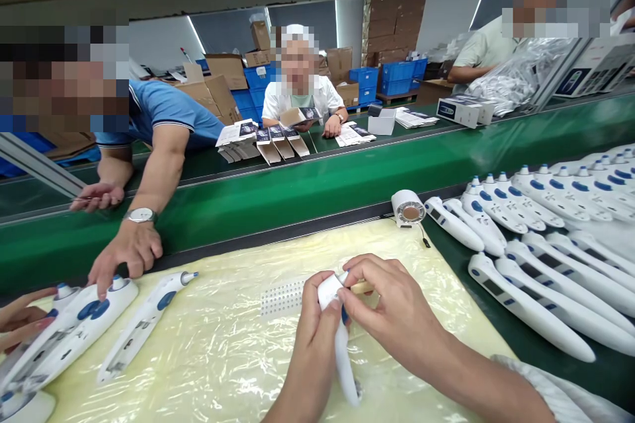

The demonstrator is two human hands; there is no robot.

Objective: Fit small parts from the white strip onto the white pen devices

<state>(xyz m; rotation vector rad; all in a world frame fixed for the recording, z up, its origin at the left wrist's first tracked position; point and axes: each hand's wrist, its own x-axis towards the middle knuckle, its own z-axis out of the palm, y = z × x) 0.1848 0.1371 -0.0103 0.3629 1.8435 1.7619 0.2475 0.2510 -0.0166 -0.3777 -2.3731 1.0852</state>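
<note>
My left hand [317, 320] is closed around the head of a white ear thermometer [343, 360], whose handle hangs down toward me. At that head, my right hand [391, 297] has its fingers pinched together, with a short tan stick-like piece [362, 287] showing between them. The fingertips hide what touches the thermometer's tip. Just left of my hands, a clear sheet of small round dots [282, 299] lies on the yellow plastic-covered mat [223, 344]. Farther left rests another white thermometer [143, 324] with a blue button.
Rows of white thermometers [530, 307] lie on the right. A small round fan [409, 208] stands at the mat's far corner. Across the green conveyor edge [297, 192], a co-worker's hand [126, 251] touches thermometers at left. Folded boxes [238, 139] and other people are beyond.
</note>
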